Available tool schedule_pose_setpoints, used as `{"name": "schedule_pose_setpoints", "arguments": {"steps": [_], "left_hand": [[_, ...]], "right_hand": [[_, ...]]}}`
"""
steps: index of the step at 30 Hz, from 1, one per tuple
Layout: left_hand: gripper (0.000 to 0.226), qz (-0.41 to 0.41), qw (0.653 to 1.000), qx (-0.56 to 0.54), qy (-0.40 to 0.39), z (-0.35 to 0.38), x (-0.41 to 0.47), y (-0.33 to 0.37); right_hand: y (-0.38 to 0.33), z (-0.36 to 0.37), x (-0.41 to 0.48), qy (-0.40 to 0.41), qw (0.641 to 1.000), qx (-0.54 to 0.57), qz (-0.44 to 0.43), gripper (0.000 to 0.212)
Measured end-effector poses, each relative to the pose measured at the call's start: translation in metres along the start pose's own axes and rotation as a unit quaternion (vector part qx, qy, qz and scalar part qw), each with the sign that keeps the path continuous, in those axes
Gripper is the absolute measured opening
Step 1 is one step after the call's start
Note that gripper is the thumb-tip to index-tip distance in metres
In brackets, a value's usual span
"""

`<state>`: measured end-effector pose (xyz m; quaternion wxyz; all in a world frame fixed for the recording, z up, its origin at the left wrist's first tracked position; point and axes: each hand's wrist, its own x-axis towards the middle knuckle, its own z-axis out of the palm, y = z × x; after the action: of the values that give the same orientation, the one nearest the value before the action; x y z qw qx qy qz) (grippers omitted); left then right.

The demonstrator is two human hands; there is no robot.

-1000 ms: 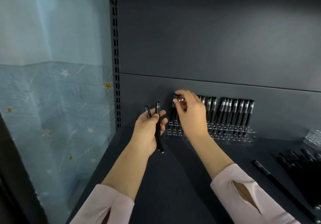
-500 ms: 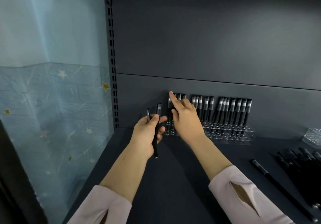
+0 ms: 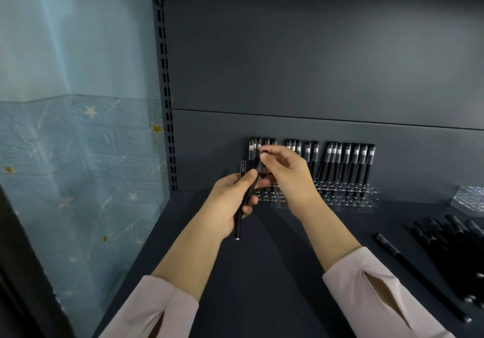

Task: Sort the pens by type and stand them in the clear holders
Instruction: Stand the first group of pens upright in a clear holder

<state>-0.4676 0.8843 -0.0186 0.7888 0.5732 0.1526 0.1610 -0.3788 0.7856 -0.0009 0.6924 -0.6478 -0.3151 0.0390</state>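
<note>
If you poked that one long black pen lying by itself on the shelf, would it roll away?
Probably yes. The lone pen looks round and slim, and it lies flat on the smooth dark shelf, so a sideways poke would likely set it rolling. A clip might stop it, but none can be seen. It looks thin and stiff, so probably light and unbending.

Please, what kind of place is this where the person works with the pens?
Probably a shop display shelf, perhaps stationery. The slotted upright and dark back panel look like retail shelving, many identical black pens stand in a clear holder, and more loose pens lie waiting.
</note>
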Motion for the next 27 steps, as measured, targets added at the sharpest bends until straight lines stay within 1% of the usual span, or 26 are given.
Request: {"name": "schedule_pose_setpoints", "arguments": {"steps": [3, 5, 7, 10, 12, 14, 15, 18, 22, 27], "left_hand": [[0.023, -0.001, 1.0, -0.001, -0.012, 0.001, -0.001, 0.001], [0.023, -0.002, 1.0, 0.017, -0.01, 0.0, -0.001, 0.001], [0.023, -0.006, 0.999, 0.037, 0.012, 0.0, 0.001, 0.0], [0.024, -0.018, 0.997, 0.03, 0.075, -0.005, 0.006, -0.003], [0.028, -0.024, 0.992, 0.017, 0.123, -0.008, 0.009, -0.005], [0.035, -0.031, 0.988, 0.007, 0.154, -0.011, 0.011, -0.005], [0.038, -0.037, 0.986, 0.002, 0.162, -0.011, 0.012, -0.005], [0.043, -0.064, 0.983, -0.019, 0.17, -0.011, 0.013, -0.004], [0.037, -0.098, 0.979, -0.057, 0.172, -0.009, 0.014, -0.003], [0.03, -0.114, 0.975, -0.092, 0.165, -0.008, 0.011, 0.001]], "right_hand": [[0.0, -0.007, -0.002, -0.028, 0.994, 0.092, 0.059, 0.017], [0.0, -0.009, 0.0, -0.005, 0.994, 0.093, 0.059, 0.021], [-0.002, -0.012, 0.003, 0.068, 0.991, 0.106, 0.036, 0.018], [-0.006, -0.022, 0.007, 0.194, 0.968, 0.157, -0.004, 0.015], [-0.007, -0.03, 0.006, 0.269, 0.953, 0.135, -0.042, 0.016], [-0.006, -0.031, 0.004, 0.308, 0.945, 0.075, -0.086, 0.015], [-0.006, -0.03, 0.003, 0.309, 0.944, 0.044, -0.106, 0.015], [-0.007, -0.019, -0.001, 0.275, 0.947, -0.048, -0.157, 0.016], [-0.004, -0.005, -0.008, 0.235, 0.941, -0.139, -0.2, 0.015], [0.006, 0.001, -0.014, 0.187, 0.912, -0.249, -0.266, 0.018]]}}
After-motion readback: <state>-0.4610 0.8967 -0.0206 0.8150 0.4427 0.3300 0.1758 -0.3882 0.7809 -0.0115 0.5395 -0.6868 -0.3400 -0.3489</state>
